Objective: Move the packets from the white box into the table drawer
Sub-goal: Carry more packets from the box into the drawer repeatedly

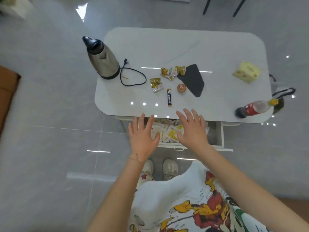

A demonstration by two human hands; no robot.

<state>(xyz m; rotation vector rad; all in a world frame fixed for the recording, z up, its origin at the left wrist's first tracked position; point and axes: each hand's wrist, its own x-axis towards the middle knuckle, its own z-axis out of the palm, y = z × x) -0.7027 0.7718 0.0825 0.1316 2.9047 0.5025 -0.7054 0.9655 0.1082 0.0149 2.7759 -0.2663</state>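
The table drawer (219,137) is pulled out below the front edge of the white table (209,47). It holds a pile of white and yellow packets (168,132). My left hand (142,136) hovers flat over the drawer's left side, fingers spread, holding nothing. Over the middle of the drawer, my right hand (192,129) is likewise spread and empty. No white box is in view. Several small gold and white packets (172,72) lie on the tabletop, with another gold packet (156,84) nearer me.
On the table stand a steel kettle (102,59) with a black cord (133,76), a black sachet stick (169,97), a round snack (181,87), a dark flat pad (192,79), a yellow box (247,72) and a lying red-labelled bottle (255,108). My shoes (169,169) show below the drawer.
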